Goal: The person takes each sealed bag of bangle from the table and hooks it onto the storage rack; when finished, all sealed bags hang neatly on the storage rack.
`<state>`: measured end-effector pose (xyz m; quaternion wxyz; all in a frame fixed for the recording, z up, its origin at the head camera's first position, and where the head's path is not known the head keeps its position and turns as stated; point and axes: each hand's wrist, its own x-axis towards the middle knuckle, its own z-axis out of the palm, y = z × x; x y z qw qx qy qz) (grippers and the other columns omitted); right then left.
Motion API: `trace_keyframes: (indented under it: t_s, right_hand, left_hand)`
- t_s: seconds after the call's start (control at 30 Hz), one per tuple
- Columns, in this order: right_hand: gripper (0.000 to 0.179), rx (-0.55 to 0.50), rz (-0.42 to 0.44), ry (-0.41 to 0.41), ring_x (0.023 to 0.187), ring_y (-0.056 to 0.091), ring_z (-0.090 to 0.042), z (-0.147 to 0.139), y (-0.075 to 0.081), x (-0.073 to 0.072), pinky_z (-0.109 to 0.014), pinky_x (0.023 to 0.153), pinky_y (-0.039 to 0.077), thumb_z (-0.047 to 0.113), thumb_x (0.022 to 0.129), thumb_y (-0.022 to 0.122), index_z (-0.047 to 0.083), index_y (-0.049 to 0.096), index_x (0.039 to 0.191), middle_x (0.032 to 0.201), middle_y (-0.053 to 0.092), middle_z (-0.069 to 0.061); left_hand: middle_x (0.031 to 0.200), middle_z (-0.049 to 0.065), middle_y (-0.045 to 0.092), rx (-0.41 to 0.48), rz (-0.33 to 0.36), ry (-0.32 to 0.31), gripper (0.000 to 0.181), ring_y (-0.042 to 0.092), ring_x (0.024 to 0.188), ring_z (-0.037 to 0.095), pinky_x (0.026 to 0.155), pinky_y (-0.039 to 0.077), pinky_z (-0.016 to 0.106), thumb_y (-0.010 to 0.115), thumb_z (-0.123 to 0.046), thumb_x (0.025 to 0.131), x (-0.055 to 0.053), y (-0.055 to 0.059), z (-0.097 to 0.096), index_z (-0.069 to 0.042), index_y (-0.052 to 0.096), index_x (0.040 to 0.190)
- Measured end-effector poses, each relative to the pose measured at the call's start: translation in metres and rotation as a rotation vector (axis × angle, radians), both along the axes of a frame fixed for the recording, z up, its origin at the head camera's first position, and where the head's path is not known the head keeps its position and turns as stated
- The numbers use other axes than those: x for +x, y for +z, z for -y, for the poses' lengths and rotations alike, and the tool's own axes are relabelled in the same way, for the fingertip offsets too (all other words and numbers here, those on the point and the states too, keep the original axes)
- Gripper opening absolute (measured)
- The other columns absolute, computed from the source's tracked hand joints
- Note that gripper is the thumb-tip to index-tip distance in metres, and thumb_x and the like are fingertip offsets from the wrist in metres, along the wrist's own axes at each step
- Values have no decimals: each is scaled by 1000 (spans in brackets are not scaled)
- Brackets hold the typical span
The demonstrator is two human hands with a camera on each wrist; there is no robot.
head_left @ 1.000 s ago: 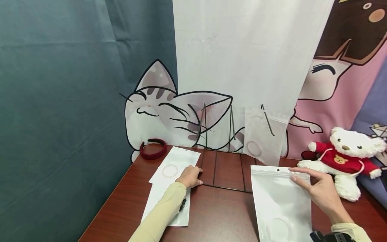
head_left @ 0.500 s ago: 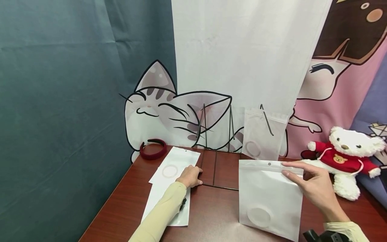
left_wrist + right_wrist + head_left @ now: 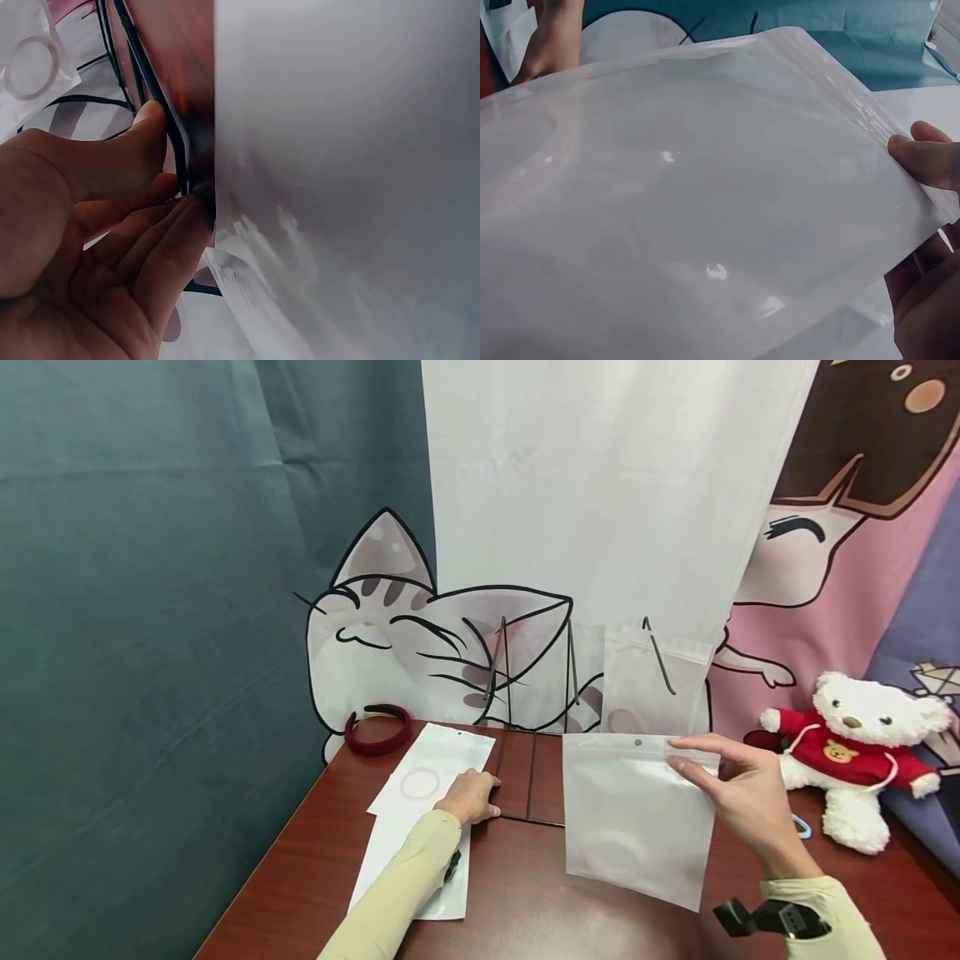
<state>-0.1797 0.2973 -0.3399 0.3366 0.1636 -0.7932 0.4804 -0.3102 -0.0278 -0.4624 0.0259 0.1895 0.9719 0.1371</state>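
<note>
My right hand [image 3: 750, 797] pinches a white zip bag [image 3: 637, 810] by its top right corner, thumb in front. The bag hangs upright above the table with a round ring shape showing faintly in its lower part. A small hole marks its top edge. My left hand [image 3: 470, 797] grips the front left corner of a black wire display rack [image 3: 154, 75], thumb and fingers either side of the wire in the left wrist view. On the rack's right hook [image 3: 660, 660] hangs another zip bag [image 3: 622, 668], partly hidden behind the held one.
Two more white zip bags lie overlapping at the left, the upper bag [image 3: 450, 747] over the lower bag [image 3: 442, 902]. A dark red headband [image 3: 381, 745] sits behind them. At the right sit a white teddy bear [image 3: 847, 752] in red and a small blue oval [image 3: 802, 825].
My right hand has carried the zip bag leftward and up, toward the rack, and it now overlaps the hanging bag's lower part. The left hand stays at the rack's corner.
</note>
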Motion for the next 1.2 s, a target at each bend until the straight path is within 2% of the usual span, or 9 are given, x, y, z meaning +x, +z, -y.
trace_keyframes:
  t_s: [0.2, 0.43, 0.57, 0.67, 0.8, 0.9, 1.07, 1.13, 1.2]
  right_hand:
    - [27, -31, -2, 44, 39, 18, -11, 23, 4, -10, -22, 36, 24, -14, 82, 81, -4, 80, 108, 69, 66, 21]
    - [26, -95, 1, 74, 41, 17, -6, 47, 7, -26, -27, 37, 22, -13, 83, 81, -2, 82, 106, 95, 77, 23]
    - [25, -88, -1, 57, 42, 19, 4, 54, 9, -32, -24, 36, 22, -10, 84, 81, 0, 82, 108, 66, 62, 20]
    - [24, -86, -6, 33, 42, 20, 7, 58, 11, -35, -23, 36, 21, -8, 86, 81, 1, 83, 108, 51, 36, 15]
    - [23, -97, -13, 16, 41, 20, 7, 61, 12, -41, -24, 36, 21, -6, 87, 81, 2, 83, 108, 49, 33, 13]
    - [23, -119, -23, 21, 40, 20, 6, 63, 12, -45, -25, 36, 21, -7, 87, 80, 2, 83, 108, 54, 46, 14]
    - [23, -131, 10, -1, 41, 21, 5, 65, 10, -53, -23, 37, 22, -6, 88, 79, 5, 84, 108, 51, 42, 15]
    - [22, -128, 43, -24, 41, 21, 3, 65, 8, -58, -23, 38, 23, -2, 89, 80, 7, 84, 110, 47, 29, 13]
    - [22, -130, 72, -43, 42, 21, 1, 65, 7, -63, -23, 39, 24, 1, 90, 81, 8, 83, 111, 47, 30, 13]
  left_hand:
    - [128, 17, 74, -5, -4, -5, 48, 69, 120, 35, 103, 56, 43, 89, -22, 87, 0, 0, 1, -7, 75, 131]
    - [127, 16, 75, 2, -11, -21, 48, 70, 119, 34, 101, 57, 43, 89, -20, 87, 0, 0, 0, -6, 75, 130]
    - [127, 16, 75, 0, -9, -25, 48, 70, 118, 34, 101, 57, 43, 89, -20, 87, -1, 1, 0, -6, 75, 130]
    - [127, 16, 75, 1, -5, -24, 48, 70, 118, 35, 101, 57, 43, 88, -20, 87, -1, 1, 0, -6, 75, 131]
    - [128, 16, 74, 6, 4, -14, 48, 69, 120, 35, 102, 57, 43, 88, -20, 88, -1, 2, 0, -6, 74, 132]
    - [128, 16, 74, 4, 3, -10, 48, 70, 120, 34, 102, 57, 43, 88, -20, 88, -1, 2, 1, -6, 74, 132]
    - [128, 17, 74, 8, 5, -8, 49, 70, 120, 34, 102, 57, 43, 88, -20, 88, 0, 2, 1, -6, 74, 132]
    - [129, 17, 74, 9, 11, -5, 49, 69, 120, 35, 102, 57, 44, 88, -20, 88, 1, 2, 1, -6, 74, 132]
    - [129, 17, 74, 7, 16, -4, 49, 69, 121, 34, 103, 57, 44, 88, -20, 88, 1, 2, 1, -6, 74, 133]
